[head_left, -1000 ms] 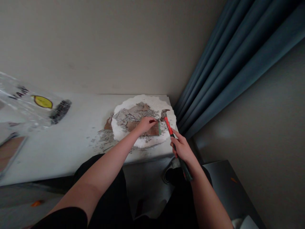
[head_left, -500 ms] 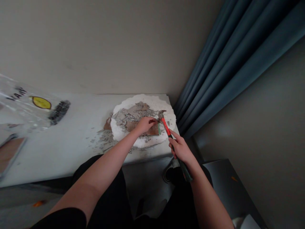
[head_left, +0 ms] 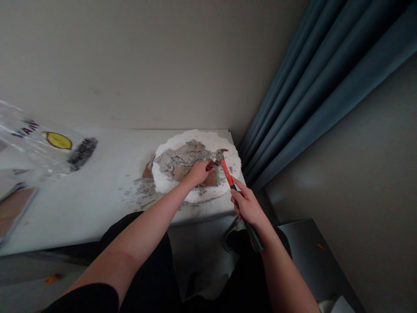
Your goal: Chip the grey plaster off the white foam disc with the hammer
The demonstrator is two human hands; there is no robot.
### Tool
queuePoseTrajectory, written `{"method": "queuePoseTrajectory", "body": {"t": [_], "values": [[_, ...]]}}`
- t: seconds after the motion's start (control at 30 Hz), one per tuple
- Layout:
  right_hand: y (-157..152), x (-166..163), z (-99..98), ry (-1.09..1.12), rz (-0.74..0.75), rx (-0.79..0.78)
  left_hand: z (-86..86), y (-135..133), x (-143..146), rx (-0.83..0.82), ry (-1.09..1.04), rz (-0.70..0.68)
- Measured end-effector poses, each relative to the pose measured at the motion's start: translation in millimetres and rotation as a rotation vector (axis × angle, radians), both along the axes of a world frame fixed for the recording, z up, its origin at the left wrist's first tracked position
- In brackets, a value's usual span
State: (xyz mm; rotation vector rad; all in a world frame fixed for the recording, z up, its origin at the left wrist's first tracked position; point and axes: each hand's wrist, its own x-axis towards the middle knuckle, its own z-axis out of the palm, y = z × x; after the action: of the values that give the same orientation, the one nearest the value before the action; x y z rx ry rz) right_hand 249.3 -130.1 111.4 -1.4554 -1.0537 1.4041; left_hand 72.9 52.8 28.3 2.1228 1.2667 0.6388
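In the head view my right hand [head_left: 246, 201] is wrapped round the handle of a claw hammer [head_left: 226, 172] with a red neck and a dark grip. The hammer's metal head lies just right of my left hand [head_left: 200, 171]. My left fingers are pinched together over a reddish-brown board [head_left: 209, 179] with a green right edge; what they hold, if anything, is too small to make out. The board rests on a round white pad [head_left: 230, 189]. Grey broken flakes and crumbs [head_left: 176, 157] cover the pad behind and left of my left hand.
The white table [head_left: 107, 187] ends at the right beside a blue-grey curtain [head_left: 312, 104]. A clear plastic bag [head_left: 42, 143] with a yellow print lies at the left, near a brown piece [head_left: 14, 208]. Dark crumbs [head_left: 143, 189] are scattered left of the pad. A dark box-like surface [head_left: 312, 248] stands at lower right.
The hammer and my right hand have barely moved. My left hand stays at the board, its fingers shifted very slightly. The view has tilted a little.
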Motion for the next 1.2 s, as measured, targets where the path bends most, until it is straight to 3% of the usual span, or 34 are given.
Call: {"method": "queuePoseTrajectory", "body": {"t": [1.2], "values": [[-1.2, 2.5, -5.7, 0.006, 0.018, 0.006, 2.8, -8.8, 3.6, 0.055, 0.015, 0.012]]}}
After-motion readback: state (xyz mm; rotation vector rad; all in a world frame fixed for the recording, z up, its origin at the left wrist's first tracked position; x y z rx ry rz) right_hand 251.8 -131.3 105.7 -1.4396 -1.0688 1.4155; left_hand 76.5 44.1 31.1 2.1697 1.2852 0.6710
